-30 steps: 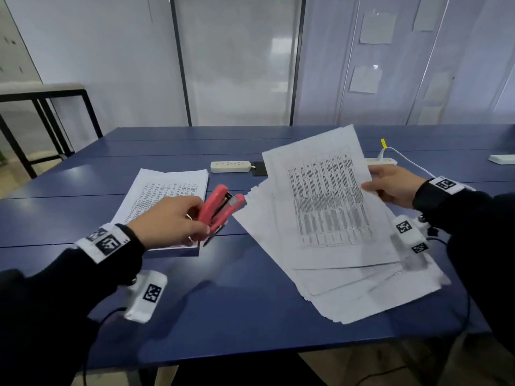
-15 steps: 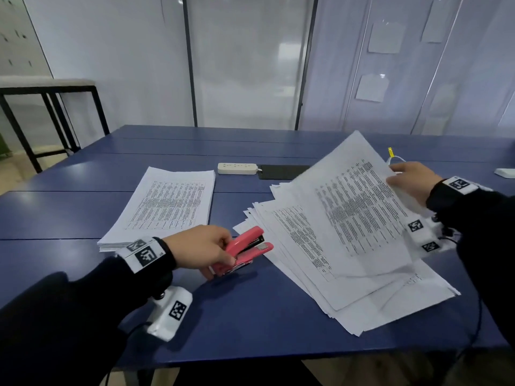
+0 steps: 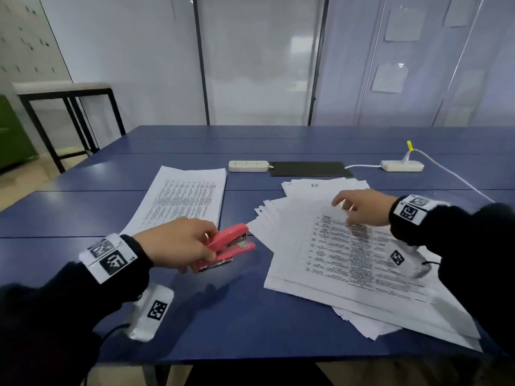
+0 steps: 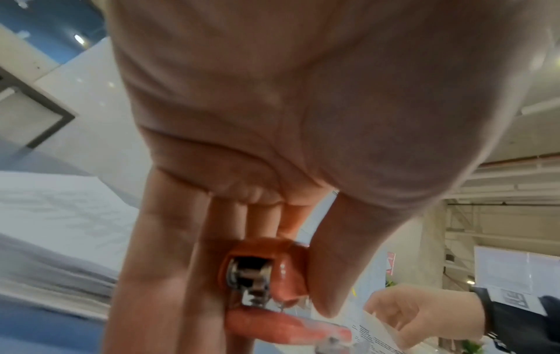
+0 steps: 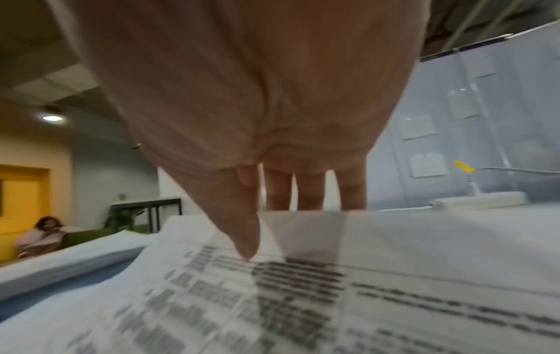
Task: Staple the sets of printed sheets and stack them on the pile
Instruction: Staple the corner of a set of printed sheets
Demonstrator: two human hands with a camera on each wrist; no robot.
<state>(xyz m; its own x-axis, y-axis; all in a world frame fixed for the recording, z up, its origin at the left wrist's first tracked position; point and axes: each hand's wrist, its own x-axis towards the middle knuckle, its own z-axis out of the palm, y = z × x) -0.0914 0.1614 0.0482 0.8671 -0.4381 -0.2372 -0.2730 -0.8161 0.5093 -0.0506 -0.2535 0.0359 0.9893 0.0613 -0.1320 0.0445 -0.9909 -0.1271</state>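
Note:
My left hand [image 3: 196, 246] grips a pink stapler [image 3: 227, 246] low over the blue table [image 3: 223, 316], its mouth pointing right toward the loose sheets. In the left wrist view the fingers and thumb wrap the stapler [image 4: 260, 273]. A fanned spread of printed sheets [image 3: 348, 260] lies at the right. My right hand [image 3: 345, 210] pinches the top edge of the uppermost sheets there. In the right wrist view the thumb [image 5: 245, 239] lies on top of the sheets [image 5: 333, 287] and the fingers go behind them. A neat pile of printed sheets [image 3: 189, 199] lies at the left.
Two white power strips [image 3: 249, 166] [image 3: 402, 165] and a flat black pad [image 3: 309, 168] lie behind the papers, with a white cable [image 3: 451, 174] running off right. A black-framed bench [image 3: 64, 90] stands at the far left. A person sits in the background [image 5: 39, 237].
My right hand has lowered the held-up sheets back down onto the spread. My left hand has brought the stapler down from beside the neat pile to the table.

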